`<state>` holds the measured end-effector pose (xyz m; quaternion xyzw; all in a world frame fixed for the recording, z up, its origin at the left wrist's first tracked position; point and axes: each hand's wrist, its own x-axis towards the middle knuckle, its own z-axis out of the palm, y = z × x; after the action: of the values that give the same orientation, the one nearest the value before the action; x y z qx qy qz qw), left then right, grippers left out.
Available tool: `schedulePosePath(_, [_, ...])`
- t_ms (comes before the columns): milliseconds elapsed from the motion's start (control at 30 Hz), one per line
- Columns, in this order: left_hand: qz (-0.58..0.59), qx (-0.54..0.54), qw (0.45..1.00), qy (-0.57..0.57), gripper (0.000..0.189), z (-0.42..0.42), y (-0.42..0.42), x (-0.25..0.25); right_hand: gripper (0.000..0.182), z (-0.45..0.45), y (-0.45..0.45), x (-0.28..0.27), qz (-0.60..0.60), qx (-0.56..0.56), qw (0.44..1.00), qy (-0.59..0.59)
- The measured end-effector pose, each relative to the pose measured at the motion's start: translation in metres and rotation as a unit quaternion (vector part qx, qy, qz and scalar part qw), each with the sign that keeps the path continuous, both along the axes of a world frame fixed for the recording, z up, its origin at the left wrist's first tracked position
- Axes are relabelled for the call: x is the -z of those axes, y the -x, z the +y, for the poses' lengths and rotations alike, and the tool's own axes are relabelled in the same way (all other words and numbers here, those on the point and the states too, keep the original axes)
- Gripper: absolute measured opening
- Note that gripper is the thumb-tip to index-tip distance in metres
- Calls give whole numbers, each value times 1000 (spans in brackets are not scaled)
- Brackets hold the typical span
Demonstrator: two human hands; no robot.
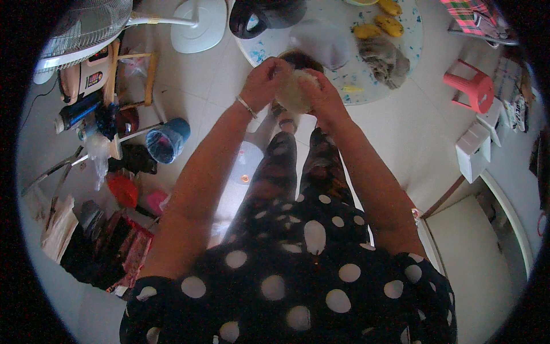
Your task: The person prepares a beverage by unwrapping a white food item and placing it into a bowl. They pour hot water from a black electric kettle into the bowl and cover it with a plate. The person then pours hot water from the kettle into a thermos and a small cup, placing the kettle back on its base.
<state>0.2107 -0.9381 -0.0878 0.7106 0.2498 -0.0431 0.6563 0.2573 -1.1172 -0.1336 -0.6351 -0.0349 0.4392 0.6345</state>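
Both hands meet over the near edge of a round table [369, 96]. Between them is a pale, roundish, thin-looking object [294, 92], too blurred to name. My left hand [266, 84], with a light bracelet at its wrist, pinches its upper left side. On the other side, my right hand [326, 96] grips the right edge with thumb and fingers. Just beyond the fingers stands a dark round bowl [303, 60], its contents not clear. Behind that is a translucent plastic bag or container [322, 41].
Yellow fruits [378, 28], a crumpled grey-brown cloth [383, 60] and a black object [266, 17] lie on the table. Left are a fan [197, 26], a wooden stool [150, 79] and a lined blue bin [167, 139]. A pink stool [472, 88] stands right.
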Motion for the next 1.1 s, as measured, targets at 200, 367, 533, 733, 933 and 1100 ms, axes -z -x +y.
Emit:
schedulePosePath(200, [24,46,997,-61,29,13,-4,13,51,12,-11,-35,30,-3,998,64])
schedulePosePath(367, [-22,16,978,-205,21,-14,-9,-5,46,12,-6,0,-16,60,994,85])
schedulePosePath(533, [-122,116,907,-385,13,-17,6,-9,43,25,-7,-30,116,117,981,100])
schedulePosePath(733, [47,242,954,-168,32,-4,-5,-20,44,12,-7,-13,-120,-35,984,128])
schedulePosePath(933, [-102,351,872,-325,63,1,5,-9,56,11,-15,-28,166,64,982,64])
schedulePosePath(1100, [-102,287,903,-304,53,6,7,-2,63,-3,-27,-34,160,-9,987,-23])
